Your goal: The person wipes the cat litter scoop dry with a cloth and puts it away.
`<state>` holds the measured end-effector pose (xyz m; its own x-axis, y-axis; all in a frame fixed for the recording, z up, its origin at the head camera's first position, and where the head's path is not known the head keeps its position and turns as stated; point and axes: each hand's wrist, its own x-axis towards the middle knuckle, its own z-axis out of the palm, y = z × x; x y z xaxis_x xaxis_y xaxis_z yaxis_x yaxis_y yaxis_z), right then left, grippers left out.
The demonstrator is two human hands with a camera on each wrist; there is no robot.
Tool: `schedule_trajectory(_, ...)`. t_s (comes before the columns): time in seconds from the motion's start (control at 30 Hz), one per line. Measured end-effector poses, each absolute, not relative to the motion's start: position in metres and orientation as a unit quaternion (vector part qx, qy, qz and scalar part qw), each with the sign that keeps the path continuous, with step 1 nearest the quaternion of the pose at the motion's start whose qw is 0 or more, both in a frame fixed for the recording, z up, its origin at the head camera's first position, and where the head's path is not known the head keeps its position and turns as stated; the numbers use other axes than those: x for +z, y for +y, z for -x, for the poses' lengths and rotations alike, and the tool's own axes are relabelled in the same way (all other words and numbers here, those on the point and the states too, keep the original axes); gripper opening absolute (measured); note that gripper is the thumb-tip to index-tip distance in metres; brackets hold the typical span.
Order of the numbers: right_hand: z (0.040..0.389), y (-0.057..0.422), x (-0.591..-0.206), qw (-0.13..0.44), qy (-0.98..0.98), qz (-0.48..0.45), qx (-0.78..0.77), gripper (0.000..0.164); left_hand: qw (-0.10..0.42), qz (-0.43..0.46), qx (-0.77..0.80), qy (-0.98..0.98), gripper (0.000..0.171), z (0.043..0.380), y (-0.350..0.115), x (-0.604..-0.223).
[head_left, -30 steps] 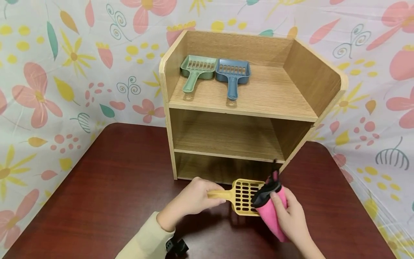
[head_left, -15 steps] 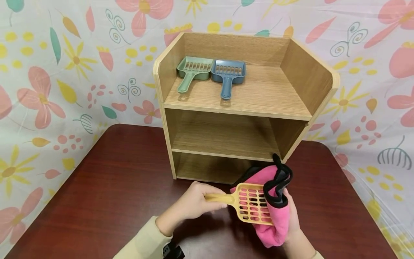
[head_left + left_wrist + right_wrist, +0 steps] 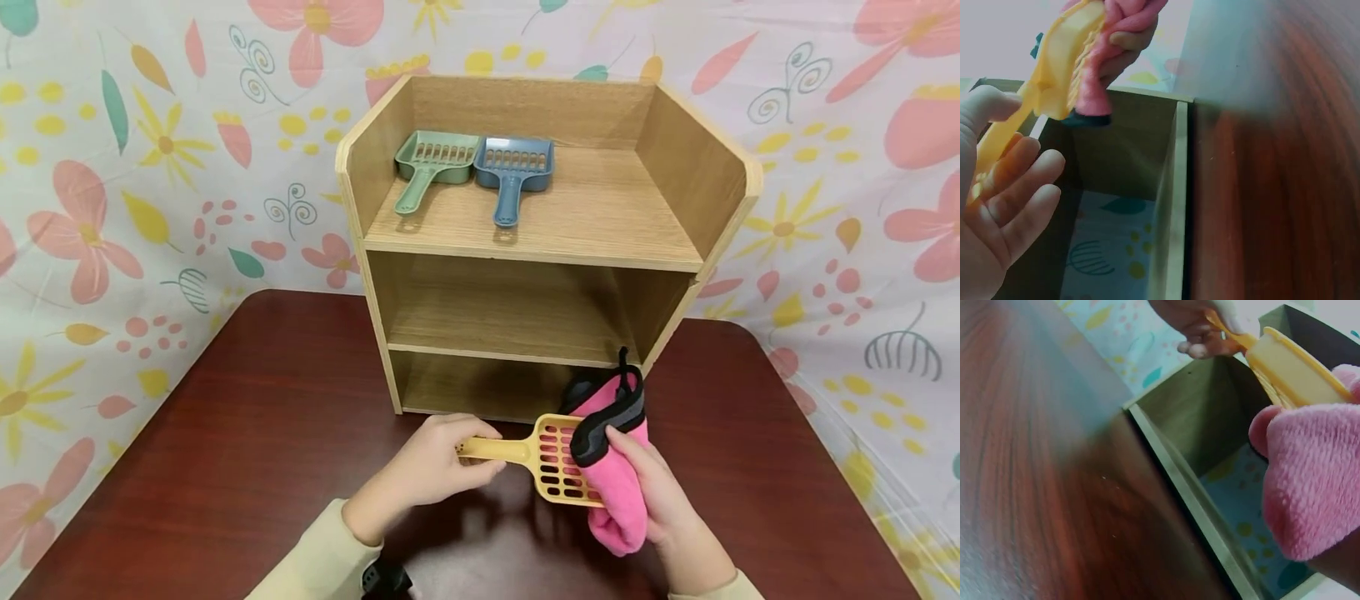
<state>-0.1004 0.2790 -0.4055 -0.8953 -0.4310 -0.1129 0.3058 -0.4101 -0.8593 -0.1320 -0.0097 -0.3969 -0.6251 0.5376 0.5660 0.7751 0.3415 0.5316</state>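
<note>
My left hand [image 3: 427, 467] grips the handle of a yellow slotted litter scoop [image 3: 551, 467], held above the table in front of the shelf. Pink cloth with a black edge [image 3: 622, 492] is wrapped over the right side of the scoop's head. My right hand [image 3: 663, 500] holds this cloth, thumb on its front face. In the left wrist view the scoop [image 3: 1063, 56] is seen edge-on, with the cloth [image 3: 1094, 81] against its slotted side. Fluffy pink cloth [image 3: 1316, 475] covers much of the right side of the right wrist view.
A wooden shelf unit [image 3: 525, 250] stands at the back of the dark red table [image 3: 247, 467]. On its top level a green litter scoop [image 3: 435, 158] lies beside a blue one [image 3: 513, 167]. A flower-printed curtain [image 3: 150, 208] hangs behind.
The cloth unfolded behind the scoop's slots, then its black edge folded over the scoop's right side under my right thumb. Both hands and the scoop shifted slightly left in the head view.
</note>
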Motion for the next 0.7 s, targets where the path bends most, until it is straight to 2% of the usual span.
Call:
schedule_trajectory(0.23, 0.098, 0.28, -0.399, 0.133, 0.602, -0.023, -0.787, 0.02, 0.156, 0.423, -0.372, -0.812, 0.018, 0.128, -0.021, -0.393)
schedule_trajectory(0.5, 0.1, 0.3, -0.39, 0.121, 0.628, 0.016, -0.769, 0.021, 0.153, 0.403, -0.397, -0.81, 0.017, 0.124, -0.043, -0.379)
schedule_trajectory(0.7, 0.101, 0.31, -0.385, 0.137, 0.624, 0.059, -0.767, 0.025, 0.162, 0.404, -0.421, -0.796, 0.017, 0.123, -0.054, -0.36)
